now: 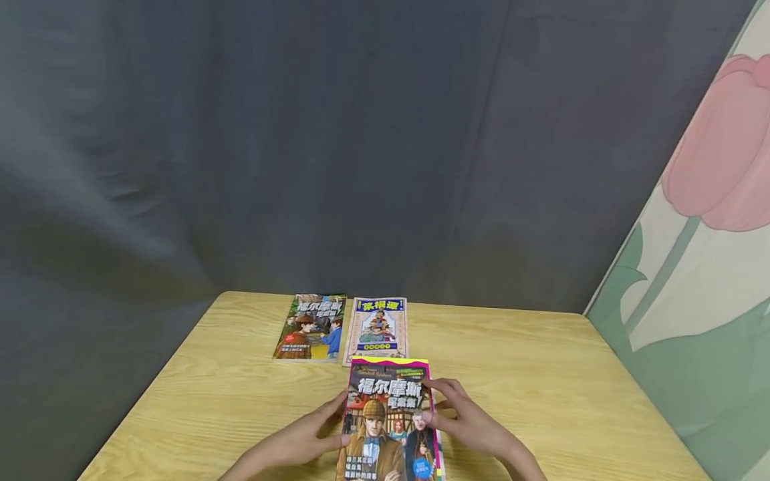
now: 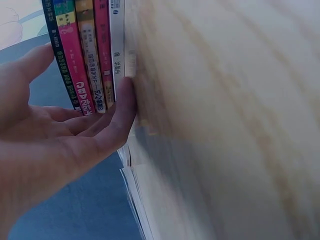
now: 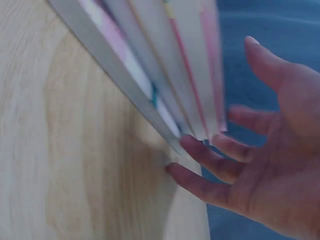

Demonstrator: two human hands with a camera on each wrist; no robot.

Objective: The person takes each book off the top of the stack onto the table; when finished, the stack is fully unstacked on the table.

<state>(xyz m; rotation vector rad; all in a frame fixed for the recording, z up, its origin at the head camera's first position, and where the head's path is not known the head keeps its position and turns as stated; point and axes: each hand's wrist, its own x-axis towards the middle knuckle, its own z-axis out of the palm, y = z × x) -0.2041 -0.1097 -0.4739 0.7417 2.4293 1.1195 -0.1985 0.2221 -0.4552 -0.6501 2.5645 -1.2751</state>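
Observation:
A stack of several paperback books [image 1: 379, 417] lies at the table's near edge, the top cover showing a person in a checked cap. At its left side is my left hand [image 1: 307, 435]; in the left wrist view its fingers [image 2: 122, 112] lie along the spines [image 2: 85, 60], with the thumb by the uppermost book. My right hand [image 1: 472, 424] is at the opposite side, thumb and index finger near the top cover's edge. In the right wrist view, spread fingers [image 3: 207, 160] reach the corner of the page edges [image 3: 170, 60], and the thumb stands away.
Two more books lie flat behind the stack: a dark illustrated one [image 1: 309, 327] and, to its right, a pale one with a blue title band [image 1: 377, 331]. The wooden table [image 1: 511, 374] ends at a dark curtain [image 1: 361, 147]. A tulip-patterned cloth [image 1: 716, 200] hangs at right.

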